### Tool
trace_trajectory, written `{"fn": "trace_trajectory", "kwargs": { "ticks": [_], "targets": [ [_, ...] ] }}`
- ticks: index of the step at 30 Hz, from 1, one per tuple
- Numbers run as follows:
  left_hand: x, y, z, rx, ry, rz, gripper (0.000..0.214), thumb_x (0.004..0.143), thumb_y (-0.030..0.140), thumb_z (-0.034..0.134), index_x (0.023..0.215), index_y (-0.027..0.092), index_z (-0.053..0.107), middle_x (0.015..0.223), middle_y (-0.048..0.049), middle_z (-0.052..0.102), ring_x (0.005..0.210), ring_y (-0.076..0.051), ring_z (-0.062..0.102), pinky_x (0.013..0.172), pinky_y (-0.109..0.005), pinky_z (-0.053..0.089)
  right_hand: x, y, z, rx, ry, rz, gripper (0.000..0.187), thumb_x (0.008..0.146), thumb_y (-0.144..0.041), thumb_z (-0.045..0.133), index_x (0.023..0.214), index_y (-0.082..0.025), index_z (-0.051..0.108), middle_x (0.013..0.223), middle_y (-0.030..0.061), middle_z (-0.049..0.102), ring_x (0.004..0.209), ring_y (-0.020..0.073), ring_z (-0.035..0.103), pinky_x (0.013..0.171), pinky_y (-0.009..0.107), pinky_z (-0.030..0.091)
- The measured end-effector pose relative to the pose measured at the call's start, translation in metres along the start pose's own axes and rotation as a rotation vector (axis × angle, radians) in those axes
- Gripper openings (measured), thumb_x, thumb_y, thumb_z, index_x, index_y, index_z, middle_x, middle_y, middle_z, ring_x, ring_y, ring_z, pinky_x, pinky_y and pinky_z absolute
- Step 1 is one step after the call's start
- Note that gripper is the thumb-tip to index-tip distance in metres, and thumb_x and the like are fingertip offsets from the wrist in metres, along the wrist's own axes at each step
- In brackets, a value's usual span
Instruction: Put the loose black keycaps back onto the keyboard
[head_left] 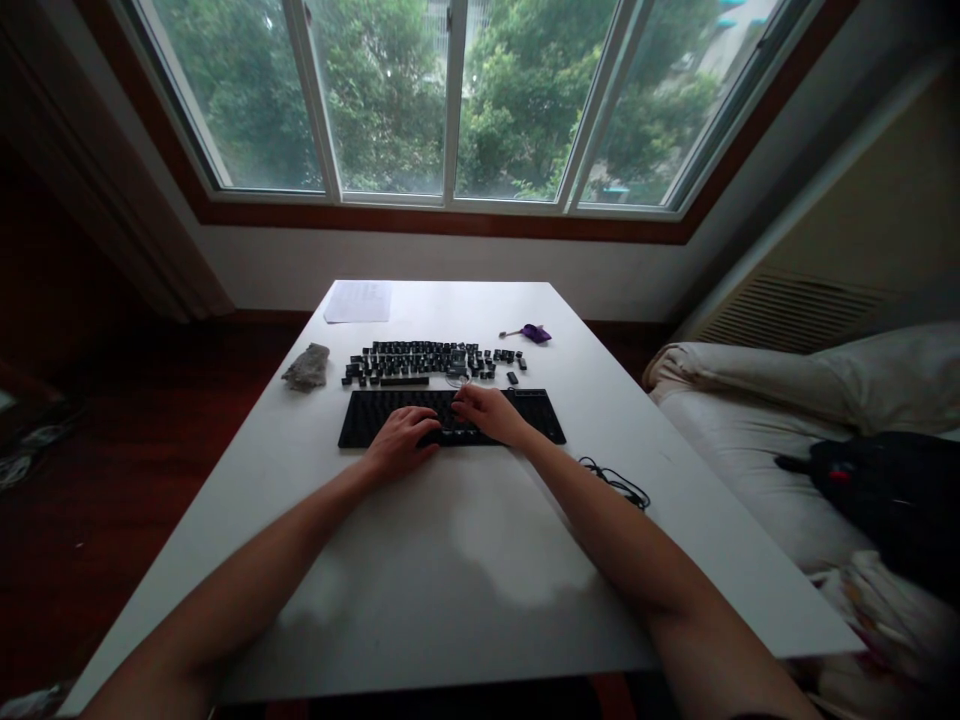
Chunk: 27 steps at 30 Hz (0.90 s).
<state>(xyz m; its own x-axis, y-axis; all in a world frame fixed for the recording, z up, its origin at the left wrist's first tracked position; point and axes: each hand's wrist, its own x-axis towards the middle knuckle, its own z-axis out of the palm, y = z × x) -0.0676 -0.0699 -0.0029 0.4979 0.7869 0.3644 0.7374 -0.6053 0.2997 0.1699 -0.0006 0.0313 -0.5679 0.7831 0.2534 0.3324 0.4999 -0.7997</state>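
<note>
A black keyboard [544,415] lies across the white table, much of it bare of keycaps. My left hand [403,440] rests on its front middle part, fingers stretched over the keys and holding nothing visible. My right hand [487,410] is just right of it, above the middle of the keyboard, with thumb and fingers pinched together. A small pale loop, apparently a keycap puller [456,381], shows at those fingertips; its lower end is hidden. Behind the keyboard, loose black keycaps [420,358] are laid out in rows, with a long space bar [405,381] in front.
On the white table [420,580] a grey crumpled cloth [307,368] lies left and paper sheets [358,301] far left. A purple dustpan-like piece [535,333] with a small brush [511,333] is at the back right. A coiled black cable [619,484] lies near my right forearm.
</note>
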Motion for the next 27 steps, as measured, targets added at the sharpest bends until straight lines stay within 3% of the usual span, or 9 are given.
{"fn": "trace_trajectory", "kwargs": {
  "ticks": [7, 11, 15, 22, 27],
  "targets": [
    [0.004, 0.003, -0.002, -0.001, -0.015, -0.033, 0.028, 0.086, 0.032, 0.068, 0.114, 0.027, 0.065, 0.130, -0.0071, 0.062, 0.122, -0.028, 0.054, 0.107, -0.049, 0.041, 0.001, -0.002, -0.002, 0.026, -0.054, 0.008, 0.021, 0.091, -0.042, 0.061, 0.088, -0.021, 0.062, 0.070, 0.0001, 0.069, 0.063, 0.0153, 0.061, 0.060, 0.025, 0.042],
    [0.005, 0.005, -0.003, 0.013, -0.017, -0.051, 0.023, 0.086, 0.033, 0.068, 0.108, 0.027, 0.066, 0.126, -0.0064, 0.063, 0.118, -0.028, 0.055, 0.104, -0.048, 0.041, -0.002, -0.010, 0.000, -0.080, -0.126, -0.035, 0.016, 0.089, -0.036, 0.063, 0.087, -0.020, 0.064, 0.067, -0.0013, 0.065, 0.061, 0.0131, 0.054, 0.058, 0.023, 0.036],
    [0.004, 0.005, -0.003, 0.010, -0.011, -0.049, 0.022, 0.085, 0.033, 0.069, 0.106, 0.026, 0.065, 0.125, -0.0062, 0.062, 0.118, -0.028, 0.055, 0.104, -0.048, 0.041, -0.006, -0.019, 0.005, -0.180, -0.104, -0.078, 0.013, 0.090, -0.032, 0.062, 0.086, -0.020, 0.065, 0.066, -0.0023, 0.061, 0.059, 0.0113, 0.048, 0.057, 0.023, 0.032],
    [0.002, 0.006, -0.005, 0.007, -0.023, -0.050, 0.024, 0.085, 0.034, 0.069, 0.107, 0.026, 0.066, 0.125, -0.0067, 0.063, 0.117, -0.028, 0.055, 0.105, -0.048, 0.041, -0.015, -0.036, 0.005, -0.249, -0.161, -0.209, 0.012, 0.093, -0.031, 0.061, 0.089, -0.021, 0.067, 0.077, 0.0019, 0.066, 0.068, 0.0138, 0.056, 0.065, 0.024, 0.037],
    [0.002, 0.005, -0.003, 0.024, -0.015, -0.047, 0.025, 0.085, 0.035, 0.069, 0.107, 0.025, 0.065, 0.124, -0.0065, 0.063, 0.115, -0.028, 0.055, 0.103, -0.047, 0.042, -0.017, -0.034, 0.010, -0.315, -0.147, -0.233, 0.011, 0.093, -0.030, 0.061, 0.090, -0.022, 0.068, 0.081, 0.0030, 0.067, 0.071, 0.0152, 0.059, 0.067, 0.024, 0.038]
  ]
}}
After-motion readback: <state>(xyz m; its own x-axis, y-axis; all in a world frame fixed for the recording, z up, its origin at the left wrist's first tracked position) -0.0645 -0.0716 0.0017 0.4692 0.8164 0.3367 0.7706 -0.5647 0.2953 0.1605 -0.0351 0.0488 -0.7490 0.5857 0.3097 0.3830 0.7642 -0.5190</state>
